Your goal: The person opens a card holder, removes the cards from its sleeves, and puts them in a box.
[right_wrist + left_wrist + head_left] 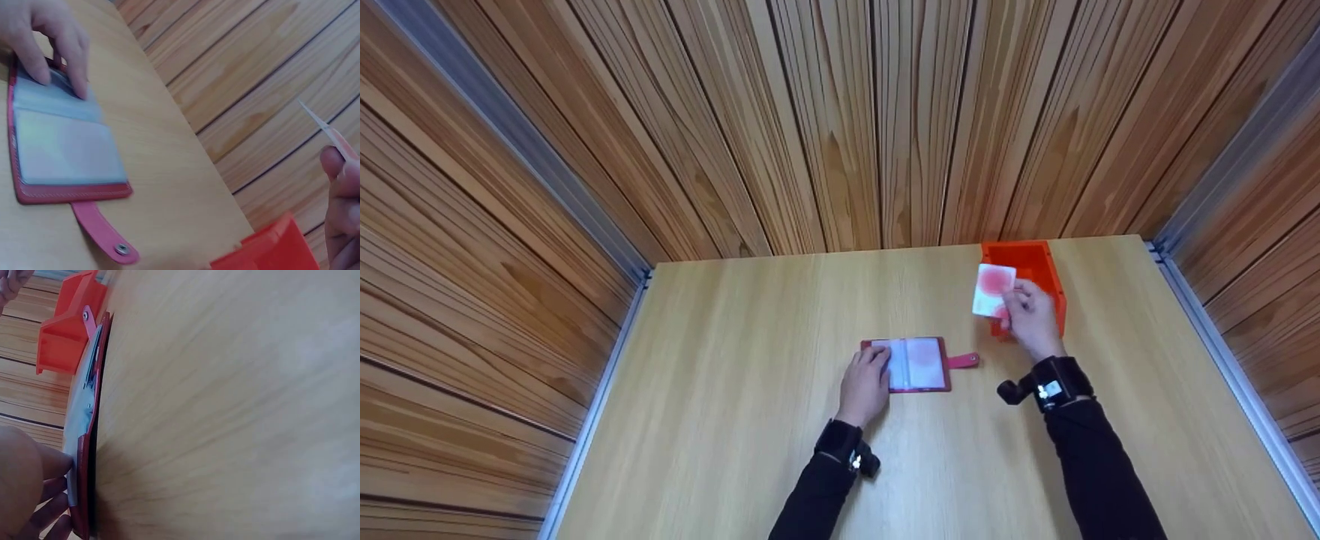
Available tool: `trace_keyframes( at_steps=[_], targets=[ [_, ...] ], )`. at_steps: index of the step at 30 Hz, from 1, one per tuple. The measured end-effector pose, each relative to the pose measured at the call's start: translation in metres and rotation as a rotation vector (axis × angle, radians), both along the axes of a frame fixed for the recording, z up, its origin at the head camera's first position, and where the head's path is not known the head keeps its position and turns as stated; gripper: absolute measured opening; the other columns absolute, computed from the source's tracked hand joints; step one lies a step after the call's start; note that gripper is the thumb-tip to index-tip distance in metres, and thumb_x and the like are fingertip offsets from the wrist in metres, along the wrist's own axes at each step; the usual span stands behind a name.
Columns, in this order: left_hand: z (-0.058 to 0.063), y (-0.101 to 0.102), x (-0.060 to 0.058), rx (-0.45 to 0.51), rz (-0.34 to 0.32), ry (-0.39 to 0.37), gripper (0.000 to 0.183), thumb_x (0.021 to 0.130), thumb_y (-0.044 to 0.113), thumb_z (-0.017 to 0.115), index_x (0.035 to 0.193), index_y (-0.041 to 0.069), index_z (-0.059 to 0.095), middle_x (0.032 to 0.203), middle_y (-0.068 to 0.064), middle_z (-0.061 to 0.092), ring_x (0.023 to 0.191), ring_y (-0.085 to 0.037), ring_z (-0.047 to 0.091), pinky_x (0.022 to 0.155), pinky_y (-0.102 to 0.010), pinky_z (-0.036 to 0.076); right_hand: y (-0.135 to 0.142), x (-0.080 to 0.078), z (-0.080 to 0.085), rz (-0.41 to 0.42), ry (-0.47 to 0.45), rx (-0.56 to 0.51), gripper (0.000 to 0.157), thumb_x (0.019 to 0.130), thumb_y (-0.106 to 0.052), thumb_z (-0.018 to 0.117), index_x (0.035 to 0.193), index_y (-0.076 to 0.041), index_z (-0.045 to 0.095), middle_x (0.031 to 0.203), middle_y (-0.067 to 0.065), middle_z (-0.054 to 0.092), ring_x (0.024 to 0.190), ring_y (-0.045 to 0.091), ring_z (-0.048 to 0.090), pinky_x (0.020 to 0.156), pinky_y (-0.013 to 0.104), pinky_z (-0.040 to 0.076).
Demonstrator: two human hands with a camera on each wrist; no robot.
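Note:
A red card holder point(947, 373) lies spread on the table, its clear plastic sleeves point(67, 146) facing up and its snap strap point(963, 361) pointing right. My left hand point(864, 386) rests on its left side, fingertips touching the sleeves. In the left wrist view, fingers point(50, 486) lie against the sleeve edge. Over the orange bin point(1054, 289), my right hand point(1033, 319) pinches a white card point(988, 291) with red round patches between thumb and fingers. The right wrist view shows that card point(320, 121) almost edge-on.
The orange bin stands at the table's back edge, right of the card holder, its inside partly hidden by the right hand and card. Wood-plank walls point(847, 127) with metal corner posts point(532, 142) enclose the light wooden table point(720, 390).

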State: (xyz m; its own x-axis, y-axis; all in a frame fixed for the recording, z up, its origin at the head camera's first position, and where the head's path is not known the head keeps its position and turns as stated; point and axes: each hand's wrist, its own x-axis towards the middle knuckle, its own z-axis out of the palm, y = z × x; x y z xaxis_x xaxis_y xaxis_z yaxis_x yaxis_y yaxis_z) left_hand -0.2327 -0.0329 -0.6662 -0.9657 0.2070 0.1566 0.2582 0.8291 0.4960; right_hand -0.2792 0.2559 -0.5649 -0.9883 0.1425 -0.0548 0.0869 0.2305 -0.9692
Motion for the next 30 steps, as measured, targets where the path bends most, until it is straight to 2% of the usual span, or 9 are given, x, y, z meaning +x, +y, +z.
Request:
trace_keyframes(
  at_steps=[8,11,16,20,23,28,30],
  targets=[
    [-0.003,-0.003,0.001,-0.011,-0.008,0.0,0.039,0.102,0.013,0.063,0.139,0.005,0.064,0.138,-0.008,0.064,0.129,-0.027,0.057,0.108,-0.041,0.048,0.028,-0.003,0.0,-0.216,0.0,0.076,0.038,0.107,-0.024,0.057,0.128,0.007,0.058,0.067,-0.016,0.064,0.049,0.005,0.058,0.048,0.019,0.047],
    [-0.003,-0.003,0.001,-0.014,-0.015,0.013,0.038,0.102,0.012,0.062,0.139,0.005,0.065,0.137,-0.008,0.064,0.129,-0.027,0.057,0.108,-0.041,0.048,0.037,-0.002,-0.002,-0.267,-0.013,0.119,0.037,0.106,-0.023,0.057,0.126,0.008,0.059,0.063,-0.017,0.062,0.045,0.003,0.059,0.046,0.019,0.048],
    [-0.004,-0.003,0.003,-0.014,-0.024,0.042,0.038,0.102,0.011,0.06,0.139,0.005,0.064,0.138,-0.008,0.064,0.13,-0.027,0.057,0.109,-0.041,0.047,0.049,-0.002,-0.007,-0.29,-0.069,0.155,0.035,0.107,-0.023,0.055,0.124,0.008,0.058,0.06,-0.015,0.063,0.045,0.002,0.061,0.052,0.022,0.055],
    [-0.005,-0.003,0.003,-0.014,-0.017,0.063,0.037,0.102,0.011,0.061,0.138,0.005,0.065,0.137,-0.008,0.065,0.129,-0.027,0.058,0.108,-0.04,0.048,0.053,-0.004,-0.011,-0.279,-0.134,0.19,0.04,0.108,-0.025,0.053,0.132,0.007,0.055,0.082,0.002,0.071,0.05,0.005,0.064,0.058,0.025,0.059],
    [-0.005,-0.003,0.004,-0.016,-0.017,0.065,0.037,0.102,0.012,0.06,0.139,0.004,0.065,0.137,-0.008,0.065,0.128,-0.027,0.058,0.107,-0.04,0.049,0.054,-0.006,-0.014,-0.274,-0.161,0.252,0.04,0.108,-0.025,0.052,0.132,0.006,0.056,0.097,0.015,0.07,0.052,0.007,0.065,0.058,0.022,0.057],
    [-0.006,-0.002,0.004,-0.021,-0.016,0.051,0.038,0.103,0.014,0.059,0.14,0.005,0.064,0.139,-0.007,0.064,0.13,-0.026,0.058,0.109,-0.04,0.048,0.052,-0.01,-0.021,-0.281,-0.136,0.364,0.032,0.107,-0.021,0.054,0.122,0.007,0.059,0.091,0.018,0.067,0.05,0.009,0.062,0.05,0.018,0.051],
    [-0.006,-0.002,0.003,-0.021,-0.013,0.051,0.038,0.103,0.014,0.059,0.14,0.006,0.064,0.139,-0.007,0.064,0.13,-0.026,0.058,0.109,-0.04,0.048,0.051,-0.012,-0.024,-0.287,-0.107,0.419,0.031,0.107,-0.02,0.055,0.119,0.008,0.061,0.09,0.02,0.068,0.052,0.014,0.064,0.05,0.019,0.05]
  ],
)
